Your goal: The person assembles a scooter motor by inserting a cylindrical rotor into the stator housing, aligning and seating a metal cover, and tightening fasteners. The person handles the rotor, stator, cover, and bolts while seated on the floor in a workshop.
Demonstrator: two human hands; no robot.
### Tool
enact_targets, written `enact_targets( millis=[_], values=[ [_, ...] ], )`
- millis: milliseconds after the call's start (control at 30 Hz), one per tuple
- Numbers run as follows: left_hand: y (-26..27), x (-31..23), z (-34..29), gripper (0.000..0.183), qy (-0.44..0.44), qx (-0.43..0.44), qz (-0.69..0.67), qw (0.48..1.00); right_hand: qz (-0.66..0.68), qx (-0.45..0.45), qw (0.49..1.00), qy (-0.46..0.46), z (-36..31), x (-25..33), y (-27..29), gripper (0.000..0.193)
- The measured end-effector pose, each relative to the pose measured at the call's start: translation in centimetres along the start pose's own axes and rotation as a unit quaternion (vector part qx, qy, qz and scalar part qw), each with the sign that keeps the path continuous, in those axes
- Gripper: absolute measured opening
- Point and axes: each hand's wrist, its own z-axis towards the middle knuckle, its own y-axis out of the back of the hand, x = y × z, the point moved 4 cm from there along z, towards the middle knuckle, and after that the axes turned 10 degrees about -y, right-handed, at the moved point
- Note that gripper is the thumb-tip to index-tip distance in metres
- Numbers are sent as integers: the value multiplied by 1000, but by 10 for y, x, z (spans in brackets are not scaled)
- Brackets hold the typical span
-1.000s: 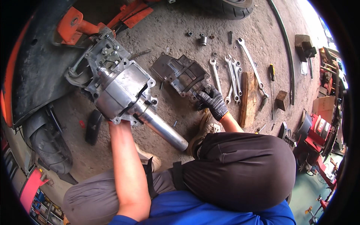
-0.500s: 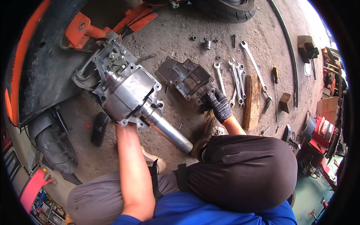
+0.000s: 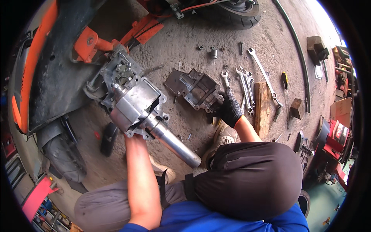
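My left hand is hidden under a silver gear housing [image 3: 135, 102]; only the bare forearm [image 3: 142, 174] shows. A shiny metal tube [image 3: 176, 147] juts from the housing toward my right knee. Right of it lies a smaller, dark grey metal casing [image 3: 199, 91]. My right hand [image 3: 232, 109], in a dark knit glove with an orange cuff, is closed at the casing's near right corner. One finger stretches up toward the end of a combination wrench [image 3: 225, 75]. The thumb is hard to make out.
Several wrenches [image 3: 247, 89], a wooden block [image 3: 262, 108] and a yellow-handled screwdriver [image 3: 285, 79] lie to the right. A socket [image 3: 214, 53] and small parts sit beyond the casing. An orange-and-black machine body [image 3: 58, 69] stands at left; a tyre [image 3: 239, 17] is at the far side.
The view has shifted slightly, so the scene sits lower. My right hand has moved a little away from me along the casing's corner, and one finger has straightened. The left arm keeps its place under the housing.
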Motion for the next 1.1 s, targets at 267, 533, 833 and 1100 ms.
enact_targets(
  millis=[267,533,833,1100],
  values=[
    [-10,-3,1,66,55,8,-171,984,-52,80,995,-22,3,18,-7,65],
    [-22,-9,3,66,97,35,-312,945,-396,97,883,232,18,28,-20,39],
    [-31,-17,1,66,118,51,-387,913,-648,46,647,399,6,38,-45,19],
    [-38,-26,0,66,117,66,-444,886,-297,227,915,153,-2,25,-67,19]
  ],
)
